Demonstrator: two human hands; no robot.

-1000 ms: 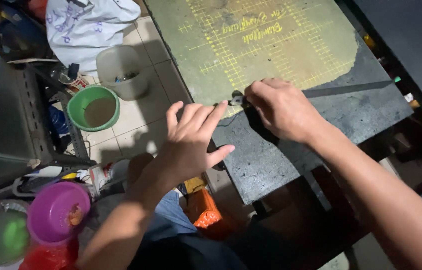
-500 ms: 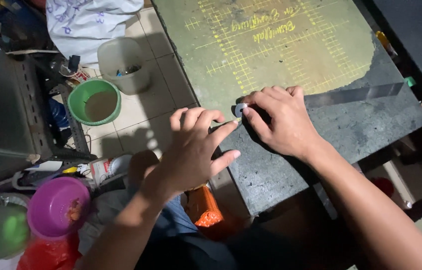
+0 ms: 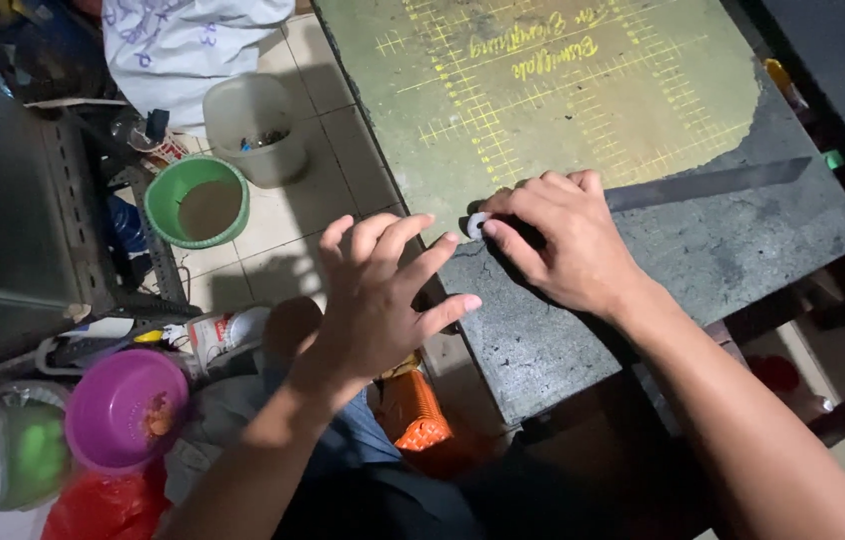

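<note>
The dark counter (image 3: 743, 260) fills the upper right, its near-left corner and left edge running along the tiled floor (image 3: 288, 225), with bare dark surface open to the right of the hands. One worn green cutting mat (image 3: 543, 110) with a yellow grid and yellow lettering covers its far part, its ragged lower edge reaching the hands. One long dark metal ruler (image 3: 708, 183) lies flat across the counter, slanting from under the right hand (image 3: 568, 245) toward the right edge. That hand presses down with fingers curled, fingertips pinching a small pale round piece (image 3: 478, 224) at the ruler's left end, right at the counter's left edge. The left hand (image 3: 383, 300) hovers open, fingers spread, over the counter's edge just beside the right hand, holding nothing; whether its fingertips touch the counter cannot be told. On the floor to the left stand one white printed bag (image 3: 193, 40), one translucent white bucket (image 3: 253, 125), one green bowl (image 3: 198, 200) just beside it, and one purple bowl (image 3: 128, 408) lower left, leaving a narrow strip of free tile. One orange ribbed object (image 3: 413, 412) sits below the left hand.
</note>
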